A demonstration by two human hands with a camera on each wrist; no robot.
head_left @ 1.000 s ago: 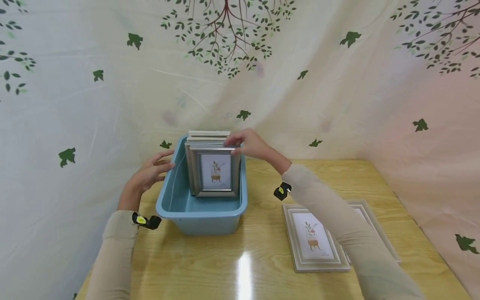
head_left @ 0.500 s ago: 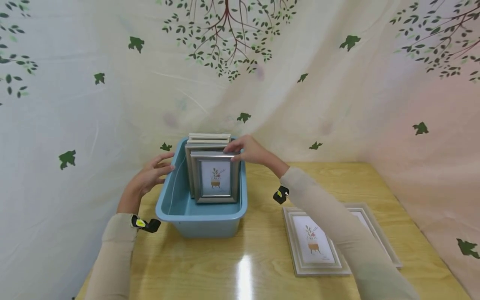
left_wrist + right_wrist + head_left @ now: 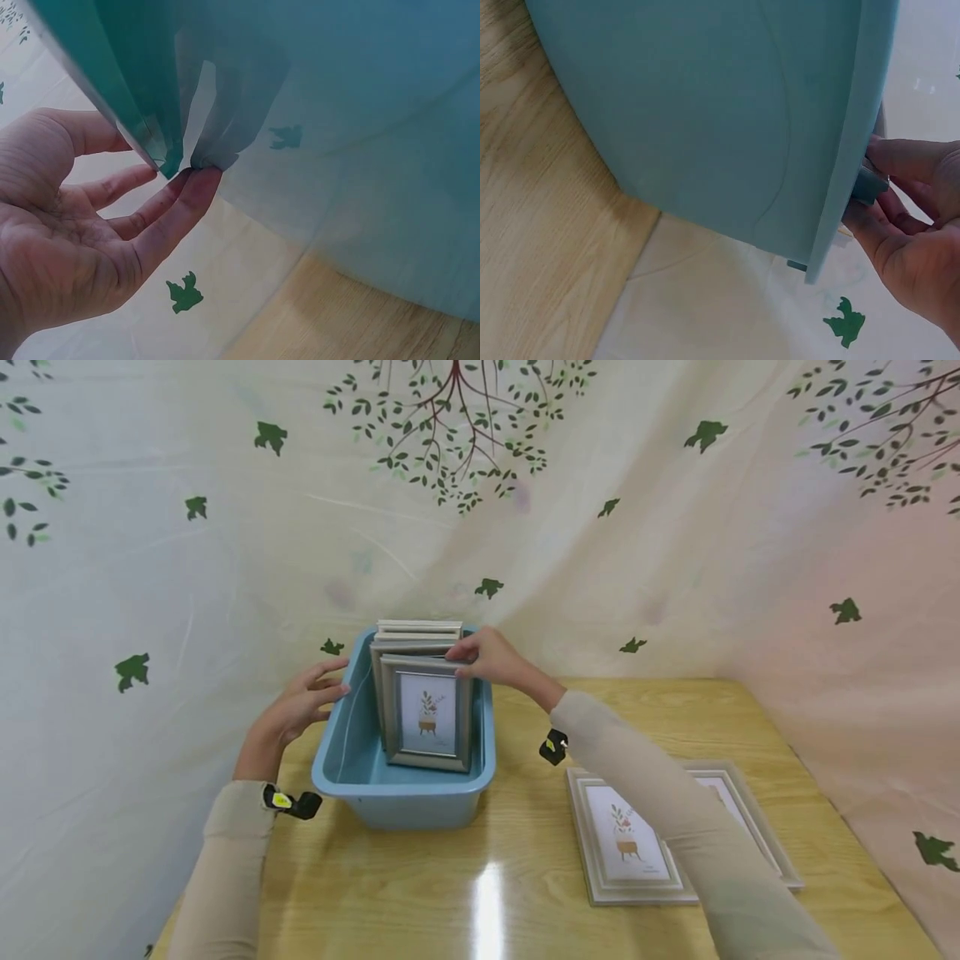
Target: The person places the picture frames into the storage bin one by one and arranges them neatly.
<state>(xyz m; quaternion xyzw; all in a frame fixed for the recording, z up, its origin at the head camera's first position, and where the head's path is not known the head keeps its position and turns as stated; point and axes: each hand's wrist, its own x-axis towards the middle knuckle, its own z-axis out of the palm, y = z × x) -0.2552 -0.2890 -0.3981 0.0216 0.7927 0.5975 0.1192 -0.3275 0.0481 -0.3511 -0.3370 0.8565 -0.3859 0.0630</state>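
Note:
Several picture frames stand on edge in a row inside a light blue plastic bin (image 3: 405,790). My right hand (image 3: 495,660) pinches the front picture frame (image 3: 427,714), which has a potted-plant print, by its top right corner. That frame leans slightly, apart from the row of frames (image 3: 418,628) behind it. In the right wrist view, the thumb and fingers of my right hand (image 3: 922,217) close on a grey frame corner beyond the bin's rim; the bin wall hides the rest. My left hand (image 3: 300,706) rests with extended fingers against the bin's left rim (image 3: 97,97).
On the wooden table (image 3: 397,893), to the right, lies a picture frame (image 3: 633,843) with a similar plant print. A second flat frame (image 3: 750,810) lies beside it, partly hidden by my right sleeve. A cloth backdrop with trees and green birds (image 3: 487,587) hangs behind the table.
My right hand has drawn the front frame a little forward, away from the row, and tilted it slightly. My left hand stays at the bin's rim.

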